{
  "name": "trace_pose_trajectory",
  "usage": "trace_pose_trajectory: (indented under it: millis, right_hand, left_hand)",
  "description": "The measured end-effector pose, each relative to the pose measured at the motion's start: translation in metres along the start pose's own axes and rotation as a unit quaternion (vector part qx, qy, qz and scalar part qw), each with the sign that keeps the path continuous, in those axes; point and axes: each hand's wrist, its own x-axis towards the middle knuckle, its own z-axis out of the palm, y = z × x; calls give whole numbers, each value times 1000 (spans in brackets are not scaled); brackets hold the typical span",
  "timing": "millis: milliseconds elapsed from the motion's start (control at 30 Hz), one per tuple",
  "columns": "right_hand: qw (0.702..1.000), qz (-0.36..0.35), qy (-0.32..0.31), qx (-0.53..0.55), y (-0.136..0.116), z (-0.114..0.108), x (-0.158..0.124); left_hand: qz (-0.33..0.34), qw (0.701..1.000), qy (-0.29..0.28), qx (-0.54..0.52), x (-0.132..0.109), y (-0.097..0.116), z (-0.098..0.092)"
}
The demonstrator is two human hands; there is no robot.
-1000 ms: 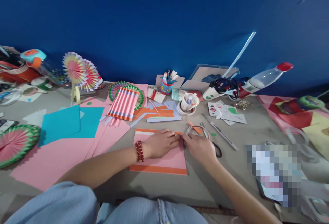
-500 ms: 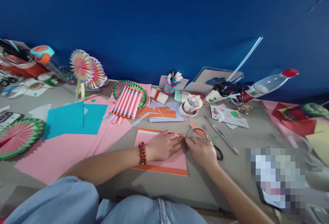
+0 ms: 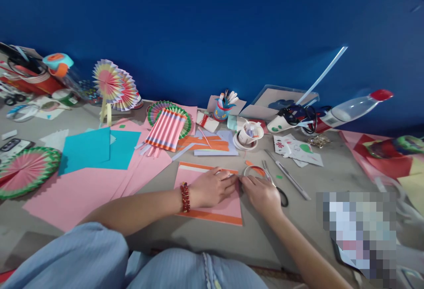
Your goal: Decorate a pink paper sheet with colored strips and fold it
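Note:
A pink sheet of paper (image 3: 228, 207) with orange strips along its far and near edges lies in front of me. A narrow white strip (image 3: 191, 169) runs beneath the far orange band. My left hand (image 3: 210, 187), with a red bead bracelet (image 3: 185, 197) at the wrist, rests across the sheet, fingers stretched to the right. At the sheet's upper right corner, my right hand (image 3: 260, 192) has its fingers pressed together; what they pinch is hidden. Just behind those fingers lie a pale ring (image 3: 265, 168), probably a tape roll, and scissors with a black handle (image 3: 284, 197).
A utility knife or pen (image 3: 293, 180) lies to the right. Further back stand a paper cup (image 3: 251, 133), a blue pen holder (image 3: 222, 111) and a bottle (image 3: 354, 108). Pleated pink paper (image 3: 166, 130), blue sheets (image 3: 124, 150) and a round fan (image 3: 28, 172) are on the left.
The whole view has shifted slightly. Both hands keep nearly the same place on and beside the pink sheet.

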Motion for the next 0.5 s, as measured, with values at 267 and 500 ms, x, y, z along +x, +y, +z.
trace_pose_trajectory:
  millis: [267, 500]
  right_hand:
    - [999, 39, -18, 28, -2, -2, 0]
    - [998, 42, 38, 18, -1, 4, 2]
  left_hand:
    - [1, 1000, 3, -13, -1, -2, 1]
    - [3, 1000, 6, -5, -3, 1, 0]
